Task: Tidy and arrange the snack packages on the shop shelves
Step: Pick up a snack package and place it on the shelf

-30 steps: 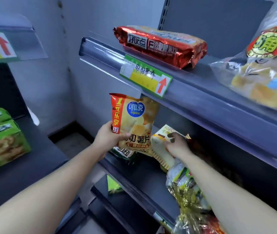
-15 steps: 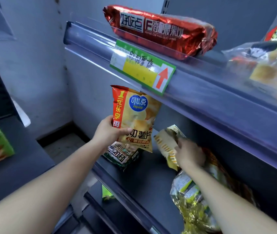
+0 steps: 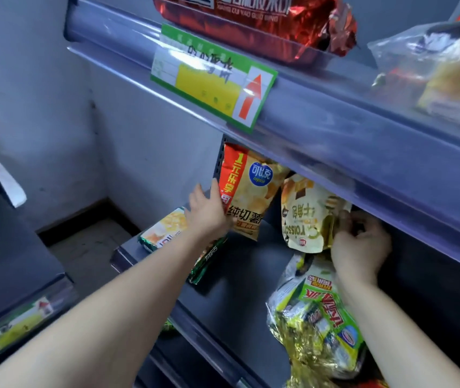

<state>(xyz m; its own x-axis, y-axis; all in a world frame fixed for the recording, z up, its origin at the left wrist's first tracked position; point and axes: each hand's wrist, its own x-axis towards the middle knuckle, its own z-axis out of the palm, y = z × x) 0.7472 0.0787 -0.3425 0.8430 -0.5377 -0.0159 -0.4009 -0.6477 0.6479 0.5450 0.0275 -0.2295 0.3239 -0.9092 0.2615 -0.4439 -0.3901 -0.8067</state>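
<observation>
- Currently I read the left hand [image 3: 208, 211] at the left edge of the orange-and-yellow chip bag [image 3: 251, 191]; its fingers are closed on that edge and hold the bag upright.
- I locate the chip bag at the rear left of the lower shelf [image 3: 245, 278], under the upper shelf rail [image 3: 363, 141]. I cannot tell whether its bottom edge touches the shelf.
- I read the right hand [image 3: 360, 245] at the right edge of the cream pouch [image 3: 304, 217], with its fingers curled round that edge in a grip.
- The cream pouch stands just beside the chip bag, on its right, with its print upside down.
- A flat green-edged packet [image 3: 164, 231] lies at the front left of the lower shelf, partly under the left forearm.
- A crinkled gold-and-green foil bag [image 3: 318, 326] lies at the front of the lower shelf, against the right forearm.
- On the upper shelf I see a red foil package [image 3: 265, 23] on the left and a clear bag [image 3: 447, 74] on the right.
- A green price label [image 3: 212, 77] with a red arrow sits in the upper shelf rail, below the red foil package.
</observation>
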